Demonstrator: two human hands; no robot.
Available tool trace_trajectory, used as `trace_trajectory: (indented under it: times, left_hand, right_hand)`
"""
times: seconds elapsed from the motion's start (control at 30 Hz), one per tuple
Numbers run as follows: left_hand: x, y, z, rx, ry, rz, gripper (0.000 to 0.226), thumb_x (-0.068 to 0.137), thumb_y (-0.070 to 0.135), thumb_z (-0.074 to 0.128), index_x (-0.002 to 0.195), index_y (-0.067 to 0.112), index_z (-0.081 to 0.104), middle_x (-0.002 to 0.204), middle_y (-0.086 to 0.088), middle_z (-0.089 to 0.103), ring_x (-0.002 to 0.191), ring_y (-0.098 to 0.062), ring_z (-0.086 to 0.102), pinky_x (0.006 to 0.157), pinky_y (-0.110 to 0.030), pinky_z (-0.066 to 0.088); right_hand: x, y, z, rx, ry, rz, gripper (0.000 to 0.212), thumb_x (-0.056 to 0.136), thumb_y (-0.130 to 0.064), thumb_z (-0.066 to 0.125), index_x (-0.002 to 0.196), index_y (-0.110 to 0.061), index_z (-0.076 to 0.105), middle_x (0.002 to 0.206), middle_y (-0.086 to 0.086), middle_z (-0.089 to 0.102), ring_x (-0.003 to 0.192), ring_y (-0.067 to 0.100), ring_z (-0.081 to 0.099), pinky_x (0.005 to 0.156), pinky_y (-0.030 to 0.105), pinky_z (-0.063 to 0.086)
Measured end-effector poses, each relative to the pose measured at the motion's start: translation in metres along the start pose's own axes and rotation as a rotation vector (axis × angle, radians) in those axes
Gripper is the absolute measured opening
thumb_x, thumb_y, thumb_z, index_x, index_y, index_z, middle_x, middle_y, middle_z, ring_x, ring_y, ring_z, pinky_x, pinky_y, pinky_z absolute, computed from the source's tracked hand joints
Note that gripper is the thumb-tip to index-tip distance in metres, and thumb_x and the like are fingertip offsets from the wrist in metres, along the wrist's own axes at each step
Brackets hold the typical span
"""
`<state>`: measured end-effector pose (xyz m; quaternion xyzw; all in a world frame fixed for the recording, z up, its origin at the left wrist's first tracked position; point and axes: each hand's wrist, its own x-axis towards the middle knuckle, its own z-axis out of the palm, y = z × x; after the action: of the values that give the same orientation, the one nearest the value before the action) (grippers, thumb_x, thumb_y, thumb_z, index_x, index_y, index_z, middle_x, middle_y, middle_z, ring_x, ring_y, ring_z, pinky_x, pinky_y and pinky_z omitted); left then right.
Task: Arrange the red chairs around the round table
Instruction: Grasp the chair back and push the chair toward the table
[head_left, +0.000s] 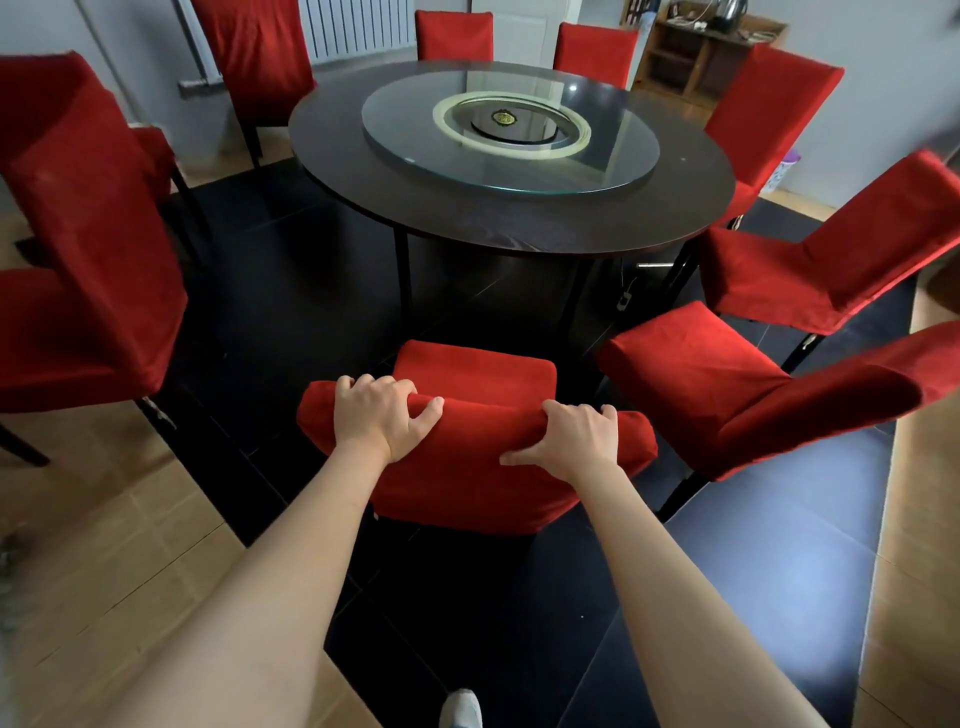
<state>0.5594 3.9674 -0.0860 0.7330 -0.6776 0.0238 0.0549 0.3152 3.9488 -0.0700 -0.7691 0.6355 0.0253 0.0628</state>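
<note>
Here we grip the red fabric-covered chair (470, 457) by its padded top rail, left hand (379, 415) and right hand (569, 441) curled over; soft cover, likely stiff frame beneath.

Dim room, glare on glass turntable (511, 137), fisheye warp + blur at edges.

Shelf (691, 57) clutter blurred; perhaps a kettle (730, 13), cut off.

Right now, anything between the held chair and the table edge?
Nothing visible. Both the left hand and right hand grip the chair by its backrest top; only bare dark floor lies between its seat and the round table.
</note>
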Motion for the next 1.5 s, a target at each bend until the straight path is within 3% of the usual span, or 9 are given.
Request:
trace_trajectory:
  times: [0.57,0.77,0.87,0.93,1.0,1.1,1.33,1.5]
  left_hand:
    - [0.070,0.012,0.010,0.010,0.013,-0.029,0.070,0.083,0.069,0.018,0.101,0.026,0.071,0.093,0.003,0.070,0.093,-0.021,0.061,0.092,-0.043,0.036]
    - [0.072,0.012,0.010,0.010,0.003,-0.045,0.070,0.084,0.068,0.017,0.100,0.026,0.070,0.091,0.003,0.069,0.091,-0.021,0.060,0.091,-0.042,0.036]
    - [0.070,0.014,0.005,0.009,-0.041,-0.055,0.070,0.083,0.070,0.018,0.103,0.026,0.069,0.095,0.004,0.069,0.096,-0.020,0.059,0.095,-0.042,0.034]
    - [0.070,0.014,0.002,-0.012,-0.050,-0.072,0.070,0.083,0.072,0.020,0.109,0.026,0.066,0.103,0.004,0.069,0.103,-0.019,0.059,0.101,-0.043,0.032]
    - [0.068,0.013,-0.002,-0.032,-0.027,-0.095,0.068,0.084,0.073,0.028,0.116,0.026,0.064,0.110,0.004,0.069,0.110,-0.019,0.058,0.107,-0.045,0.026]
    - [0.065,0.008,-0.008,-0.041,0.014,-0.114,0.064,0.083,0.073,0.036,0.117,0.026,0.064,0.114,0.004,0.068,0.114,-0.019,0.057,0.110,-0.046,0.021]
    - [0.073,-0.029,-0.034,-0.115,0.120,-0.207,0.059,0.083,0.069,0.044,0.118,0.025,0.063,0.115,0.002,0.067,0.115,-0.020,0.056,0.110,-0.045,0.020]
    - [0.080,-0.068,-0.048,-0.135,0.165,-0.273,0.057,0.084,0.066,0.049,0.120,0.024,0.062,0.117,0.001,0.067,0.116,-0.020,0.056,0.110,-0.045,0.019]
  right_hand:
    - [0.068,0.023,-0.007,0.044,-0.012,-0.022,0.080,0.045,-0.095,0.052,0.086,-0.027,0.048,0.073,-0.011,0.050,0.090,0.019,0.060,0.105,0.052,0.032]
    - [0.070,0.020,-0.009,0.039,-0.041,-0.014,0.085,0.046,-0.095,0.052,0.096,-0.026,0.056,0.077,-0.010,0.051,0.095,0.020,0.060,0.104,0.054,0.032]
    - [0.067,0.019,-0.013,0.042,-0.081,-0.027,0.094,0.051,-0.093,0.054,0.115,-0.025,0.054,0.092,-0.006,0.062,0.103,0.022,0.059,0.106,0.056,0.030]
    - [0.066,0.019,-0.015,0.082,-0.120,-0.043,0.110,0.055,-0.090,0.056,0.142,-0.027,0.034,0.110,-0.004,0.064,0.112,0.023,0.057,0.108,0.059,0.024]
    - [0.065,0.021,-0.017,0.148,-0.137,-0.062,0.119,0.058,-0.086,0.058,0.152,-0.030,0.011,0.119,-0.003,0.063,0.117,0.021,0.056,0.110,0.063,0.019]
    - [0.070,0.020,-0.024,0.264,-0.147,-0.096,0.117,0.064,-0.082,0.060,0.153,-0.032,0.003,0.128,-0.002,0.059,0.124,0.022,0.052,0.111,0.063,0.019]
    - [0.097,-0.020,-0.040,0.318,-0.100,-0.194,0.103,0.075,-0.076,0.056,0.154,-0.030,0.007,0.139,0.005,0.053,0.126,0.025,0.050,0.103,0.053,0.041]
    - [0.127,-0.065,-0.045,0.354,-0.109,-0.241,0.097,0.081,-0.066,0.060,0.154,-0.027,0.009,0.140,0.006,0.052,0.127,0.026,0.049,0.104,0.050,0.041]
